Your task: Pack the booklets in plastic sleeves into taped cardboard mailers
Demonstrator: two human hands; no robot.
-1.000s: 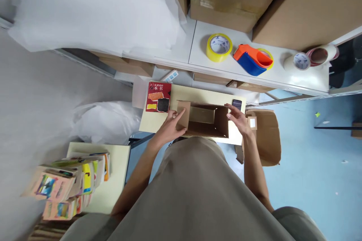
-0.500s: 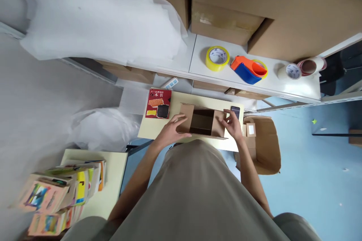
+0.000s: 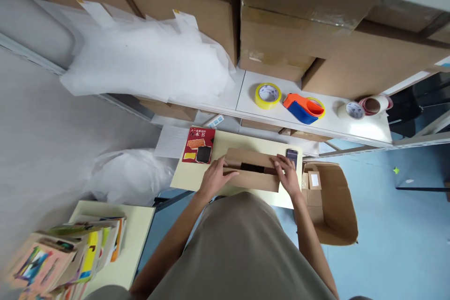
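Note:
A small cardboard box (image 3: 251, 180) lies on the cream table in front of my body. Its two long flaps lean inward, and a dark slit shows between them. At the box's left end is my left hand (image 3: 213, 180), its thumb on the near flap and its fingers by the far flap. My right hand (image 3: 288, 177) grips the right end, fingers bent over the far flap's corner. To the left of the box lies a red book (image 3: 198, 145). A phone (image 3: 291, 156) rests just beyond my right hand.
A shelf behind the table carries a yellow tape roll (image 3: 267, 95), an orange and blue tape dispenser (image 3: 304, 108), white foam sheets (image 3: 151, 63) and large cartons (image 3: 281, 42). An open carton (image 3: 339, 201) stands at right. Stacked books (image 3: 87, 253) sit on a side table at lower left.
Both hands have folded the box's long flaps inward over the short ones, narrowing the opening to a slit. The camera view has tilted up, so the shelf appears lower.

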